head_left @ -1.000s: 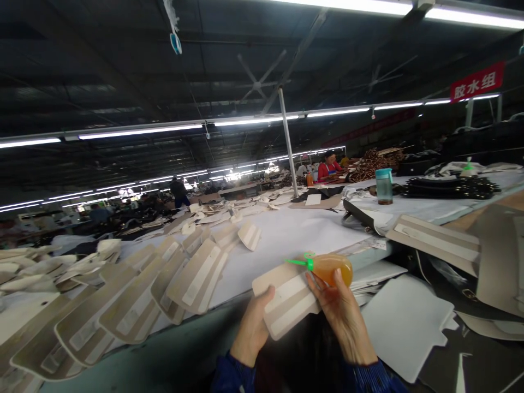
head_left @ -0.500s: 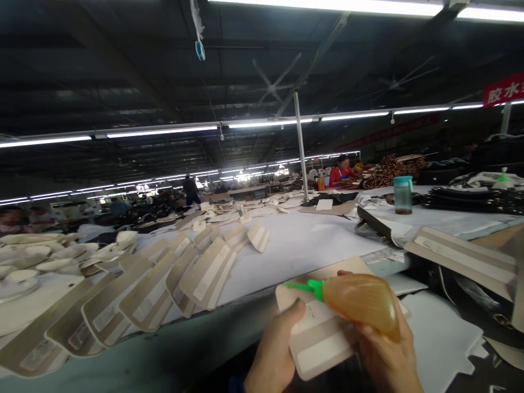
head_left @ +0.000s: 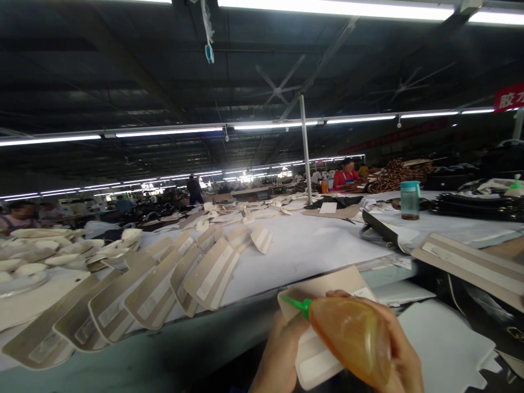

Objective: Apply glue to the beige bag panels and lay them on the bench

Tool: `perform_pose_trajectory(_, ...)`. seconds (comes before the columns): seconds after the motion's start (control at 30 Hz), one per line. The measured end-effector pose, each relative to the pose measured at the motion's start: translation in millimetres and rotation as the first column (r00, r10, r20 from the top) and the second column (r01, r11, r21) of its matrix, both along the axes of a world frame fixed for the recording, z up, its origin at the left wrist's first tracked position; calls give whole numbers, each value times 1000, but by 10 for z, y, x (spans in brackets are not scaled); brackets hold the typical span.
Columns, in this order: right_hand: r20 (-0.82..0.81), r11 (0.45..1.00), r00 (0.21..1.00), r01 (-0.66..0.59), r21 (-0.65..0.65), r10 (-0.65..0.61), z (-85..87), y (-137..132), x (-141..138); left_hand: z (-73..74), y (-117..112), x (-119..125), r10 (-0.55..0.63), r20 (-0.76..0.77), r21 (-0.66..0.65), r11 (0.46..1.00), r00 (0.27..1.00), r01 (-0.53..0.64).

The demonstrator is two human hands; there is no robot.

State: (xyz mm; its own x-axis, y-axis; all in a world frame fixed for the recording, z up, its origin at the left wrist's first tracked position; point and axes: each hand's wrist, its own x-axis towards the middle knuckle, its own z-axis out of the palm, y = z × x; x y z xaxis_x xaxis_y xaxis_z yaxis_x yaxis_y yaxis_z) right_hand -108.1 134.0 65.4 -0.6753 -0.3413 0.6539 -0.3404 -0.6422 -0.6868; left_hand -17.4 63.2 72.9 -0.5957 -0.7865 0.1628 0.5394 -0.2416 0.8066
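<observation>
In my right hand (head_left: 397, 349) is a squeeze glue bottle (head_left: 347, 335) of amber liquid, tipped on its side with its green nozzle (head_left: 297, 305) pointing left. The nozzle tip lies over the upper left corner of a beige panel (head_left: 327, 284); whether it touches cannot be made out. My left hand (head_left: 282, 349) grips this panel by its left edge, fingers hidden beneath. Paler strips run along the panel, partly covered by the bottle. Similar beige panels (head_left: 208, 273) lie overlapped in a row on the table to the left.
A white-covered table (head_left: 303, 240) stretches ahead. Cream pieces (head_left: 36, 251) are heaped at far left. On the right are a teal-lidded water bottle (head_left: 410, 202), another long beige panel (head_left: 470, 267) and white sheets (head_left: 442, 338). A metal pole (head_left: 306, 150) rises behind; people work farther off.
The glue bottle has moved down and left, its nozzle now nearer the panel's left corner. The panel sits slightly lower, and the whole view has shifted a little.
</observation>
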Motion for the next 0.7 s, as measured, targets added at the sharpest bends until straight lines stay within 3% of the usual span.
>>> perform_pose_trajectory(0.1,51,996,995,-82,30,81,15,38,-17,-59,-43,-13,-2,54,-64,998,999,6)
perform_pose_trajectory(0.37,76,997,995,-70,36,67,64,63,30,-227,-142,-32,86,65,-98,992,994,-79)
perform_pose_trajectory(0.47,79,999,996,-34,8,34,78,62,47,-226,-154,-5,106,87,-89,991,991,-98)
perform_pose_trajectory(0.7,42,999,998,-45,25,44,10,27,36,-136,-146,-27,90,80,-259,963,993,-67)
